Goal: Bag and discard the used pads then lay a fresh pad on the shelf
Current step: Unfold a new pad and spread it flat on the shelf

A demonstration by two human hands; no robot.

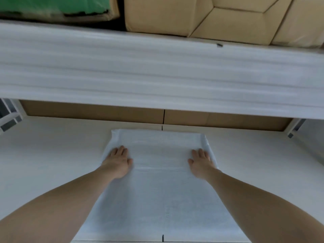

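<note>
Lying lengthwise front-to-back on the shelf [52, 155], pad [157, 190] under flat, open-gripped left hand [117, 162], right hand [201, 163].

The upper shelf board [157, 71] is smearing into blurred white streaks, and it is running off both side edges. Its underside is hiding the back of the lower shelf [52, 155] and the tops of the brown cartons [94, 111] standing there. The pad [157, 199] is being cut off by the bottom edge, so its near end is not showing. Both forearms are leaving the picture at the bottom corners. The left hand [117, 161] and right hand [201, 161] are covering parts of the pad. The cardboard boxes [219, 16] and a green thing [52, 4] above are being cropped by the top edge.
</note>
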